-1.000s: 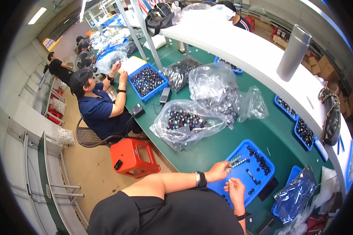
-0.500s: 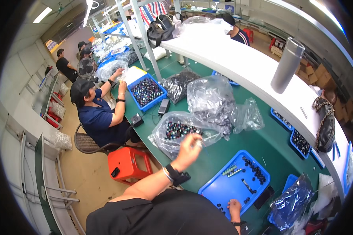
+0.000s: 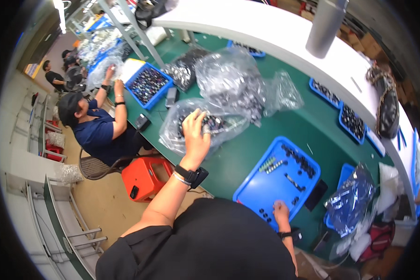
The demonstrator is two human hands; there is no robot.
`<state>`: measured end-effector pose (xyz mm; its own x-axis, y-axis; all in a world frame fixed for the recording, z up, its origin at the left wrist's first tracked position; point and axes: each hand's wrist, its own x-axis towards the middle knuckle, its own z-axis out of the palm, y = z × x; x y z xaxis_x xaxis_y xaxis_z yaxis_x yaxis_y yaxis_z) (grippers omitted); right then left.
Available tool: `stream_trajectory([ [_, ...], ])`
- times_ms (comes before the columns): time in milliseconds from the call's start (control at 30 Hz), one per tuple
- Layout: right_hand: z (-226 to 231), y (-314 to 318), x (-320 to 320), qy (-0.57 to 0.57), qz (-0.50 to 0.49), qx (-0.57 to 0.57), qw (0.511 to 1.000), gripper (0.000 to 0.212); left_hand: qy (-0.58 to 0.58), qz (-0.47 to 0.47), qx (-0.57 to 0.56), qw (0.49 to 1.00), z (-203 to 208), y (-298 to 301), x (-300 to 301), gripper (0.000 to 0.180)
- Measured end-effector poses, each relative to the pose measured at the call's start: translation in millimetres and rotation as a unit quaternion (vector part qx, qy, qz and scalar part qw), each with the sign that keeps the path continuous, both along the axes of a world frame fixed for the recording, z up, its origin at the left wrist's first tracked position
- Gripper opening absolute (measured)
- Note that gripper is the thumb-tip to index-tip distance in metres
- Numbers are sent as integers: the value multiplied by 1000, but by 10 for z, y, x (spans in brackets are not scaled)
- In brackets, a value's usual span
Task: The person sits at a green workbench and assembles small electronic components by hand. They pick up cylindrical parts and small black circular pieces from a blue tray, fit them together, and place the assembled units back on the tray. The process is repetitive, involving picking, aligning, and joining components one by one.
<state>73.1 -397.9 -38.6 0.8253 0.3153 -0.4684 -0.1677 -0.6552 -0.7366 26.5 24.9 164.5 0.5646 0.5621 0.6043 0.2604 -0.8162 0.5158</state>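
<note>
My left hand (image 3: 197, 136) is over a clear plastic bag (image 3: 171, 125) of small dark, shiny round parts (image 3: 215, 123). Its fingers are stretched out and somewhat apart, and nothing shows in them. Down at the near edge of a blue tray (image 3: 255, 183), my right hand (image 3: 281, 213) has its fingers drawn together; whatever they may hold is too small to make out. Inside the tray, black round parts (image 3: 299, 161) lie at the far right, with a few more (image 3: 265, 215) close to my right hand. Short rows of greenish parts (image 3: 268, 164) and a dark strip (image 3: 294, 182) lie between.
Larger plastic bags (image 3: 231, 77) stand behind the open one. A co-worker (image 3: 95, 123) sits at left beside another filled blue tray (image 3: 148, 86). A white shelf (image 3: 247, 21) with a grey flask (image 3: 326, 28) overhangs the green table (image 3: 228, 172). A red stool (image 3: 144, 177) stands at left.
My left hand has reached forward and over the bag's parts, its fingers spreading from a more curled pose. My right hand stays at the tray's near edge. The whole view has shifted.
</note>
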Motion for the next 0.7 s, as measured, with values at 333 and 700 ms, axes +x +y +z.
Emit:
stream_trajectory([
  [333,727,152,-183,-74,236,-120,961,33,307,-438,-226,814,-1022,-1409,175,32],
  [700,375,249,-209,-154,321,-67,932,27,404,-391,-364,742,-1154,-1557,128,31],
])
